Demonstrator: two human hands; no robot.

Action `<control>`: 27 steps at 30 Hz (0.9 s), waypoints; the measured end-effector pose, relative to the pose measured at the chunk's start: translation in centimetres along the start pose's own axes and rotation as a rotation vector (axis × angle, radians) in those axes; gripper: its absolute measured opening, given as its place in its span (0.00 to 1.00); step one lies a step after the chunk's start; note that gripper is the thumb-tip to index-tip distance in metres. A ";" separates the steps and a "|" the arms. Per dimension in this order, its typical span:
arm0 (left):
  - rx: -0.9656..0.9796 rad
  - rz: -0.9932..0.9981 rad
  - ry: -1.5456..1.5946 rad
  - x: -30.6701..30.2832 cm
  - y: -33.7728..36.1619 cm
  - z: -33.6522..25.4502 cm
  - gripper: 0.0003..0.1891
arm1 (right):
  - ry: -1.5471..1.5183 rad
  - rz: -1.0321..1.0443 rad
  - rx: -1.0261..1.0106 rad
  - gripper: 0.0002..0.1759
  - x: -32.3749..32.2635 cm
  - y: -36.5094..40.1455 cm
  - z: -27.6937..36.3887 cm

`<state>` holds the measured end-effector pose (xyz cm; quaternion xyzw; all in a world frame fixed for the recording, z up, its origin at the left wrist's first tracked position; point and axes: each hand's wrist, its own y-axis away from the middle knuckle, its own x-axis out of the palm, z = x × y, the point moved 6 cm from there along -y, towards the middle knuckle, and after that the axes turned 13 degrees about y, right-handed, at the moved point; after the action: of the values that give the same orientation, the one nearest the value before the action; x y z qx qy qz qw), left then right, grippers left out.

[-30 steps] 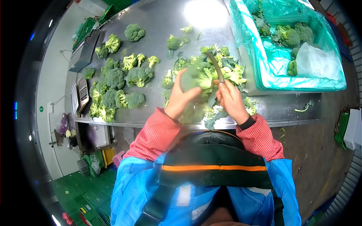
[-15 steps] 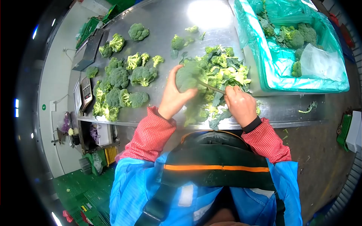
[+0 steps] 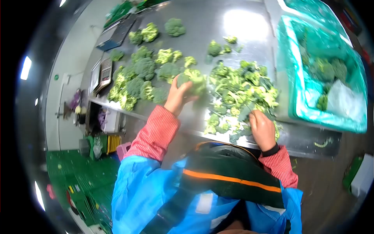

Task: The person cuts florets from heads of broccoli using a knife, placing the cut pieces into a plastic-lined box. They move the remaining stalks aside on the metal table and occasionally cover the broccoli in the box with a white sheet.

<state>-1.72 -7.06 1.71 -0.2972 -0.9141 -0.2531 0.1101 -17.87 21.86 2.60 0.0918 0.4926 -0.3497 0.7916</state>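
Observation:
My left hand (image 3: 177, 97) grips a trimmed broccoli head (image 3: 193, 80) and holds it out to the left, just above the steel table (image 3: 210, 23) near a heap of cut broccoli heads (image 3: 140, 78). My right hand (image 3: 263, 128) rests closed at the near edge of a pile of leaves and stem trimmings (image 3: 241, 87). Its fingers stay wrapped around the knife handle, and the blade is lost among the leaves.
A crate lined with a green plastic bag (image 3: 307, 109) holds more broccoli at the right. A weighing scale (image 3: 102, 74) sits at the table's left end. Loose florets (image 3: 214, 47) lie further back. Green crates (image 3: 78, 175) cover the floor at the left.
My left hand has carried the broccoli head leftward, away from the knife and toward the heap. My right hand has dropped to the near edge of the trimmings. The view has swung left.

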 end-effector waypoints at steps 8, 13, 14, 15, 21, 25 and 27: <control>0.370 -0.458 0.333 -9.1 -3.0 -2.7 0.55 | -0.005 0.078 -0.104 0.08 1.9 2.0 -0.2; 0.512 -0.013 -0.133 7.2 -3.3 -4.6 0.31 | 0.004 0.077 -0.150 0.10 1.4 2.7 -2.1; 0.551 0.109 -0.183 11.5 -3.2 -4.9 0.25 | 0.034 0.114 -0.139 0.11 1.2 2.8 -2.5; 0.617 0.281 -0.253 15.7 -3.3 -5.0 0.24 | 0.006 0.030 -0.196 0.11 0.9 3.0 -2.9; 0.716 1.005 -0.875 40.1 -3.4 0.5 0.22 | -0.012 0.018 -0.171 0.08 -2.0 4.2 -5.9; 0.923 1.104 -1.481 50.0 -10.5 8.1 0.28 | 0.041 0.036 -0.117 0.08 -3.0 5.3 -8.8; 0.872 0.969 -1.839 52.4 -15.6 11.9 0.31 | 0.070 -0.045 -0.162 0.10 -4.6 5.9 -10.0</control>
<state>-53.58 13.91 3.82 -0.6305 -0.4467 0.4724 -0.4240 -22.48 33.20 0.35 0.0284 0.5485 -0.3230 0.7707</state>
